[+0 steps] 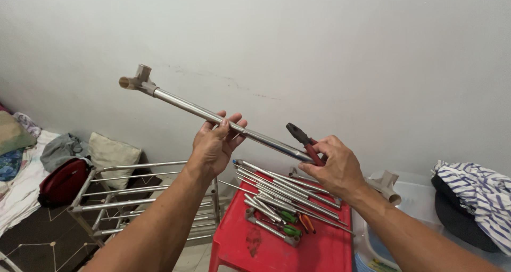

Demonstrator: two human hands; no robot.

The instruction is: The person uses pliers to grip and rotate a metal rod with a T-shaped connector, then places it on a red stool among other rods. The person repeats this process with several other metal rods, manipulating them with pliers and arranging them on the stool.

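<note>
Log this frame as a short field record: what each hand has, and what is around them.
left hand: grips a metal tube mid-length, held up slanting
tube end: grey plastic connector at upper left
right hand: holds red-handled pliers at the tube's lower end
below: red plastic stool bearing loose metal tubes and screwdrivers
left: metal rack, red bag

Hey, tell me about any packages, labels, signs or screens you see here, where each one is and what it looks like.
None in view: no package, label, sign or screen shows.
What is there: a metal tube in the left hand, red-handled pliers in the right hand, and loose tubes and screwdrivers on a red stool.
</note>
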